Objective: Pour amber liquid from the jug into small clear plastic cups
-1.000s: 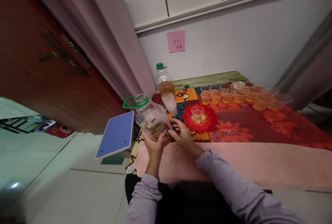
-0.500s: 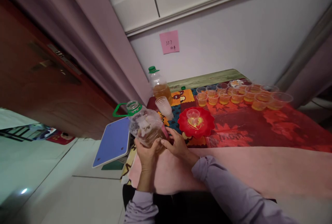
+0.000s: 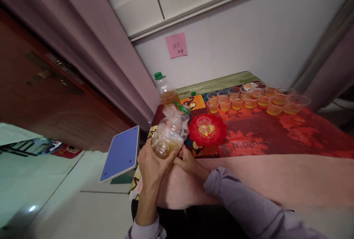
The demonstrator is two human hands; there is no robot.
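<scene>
A clear plastic jug (image 3: 168, 137) with brownish-yellow liquid is held in both my hands, tilted so its green-ringed neck leans to the right. My left hand (image 3: 152, 163) wraps around the lower left side of the jug. My right hand (image 3: 188, 159) grips its lower right side, some fingers hidden behind it. Just right of the jug, a clear plastic cup (image 3: 204, 124) stands on a red scalloped plate (image 3: 221, 137). Behind the jug, a stack of clear cups (image 3: 168, 110) is partly hidden.
A second jug (image 3: 169, 97) with a green cap stands at the back left, a small green cap (image 3: 193, 93) near it. Rows of cups (image 3: 251, 100) with orange-yellow liquid stand at the back right. A blue board (image 3: 121, 154) sits left of the table, a pink cloth (image 3: 249, 172) along the front.
The jug has swung from leaning left to leaning right, its neck and green ring now close to the red plate. Both hands have stayed on it, the left turning with it.
</scene>
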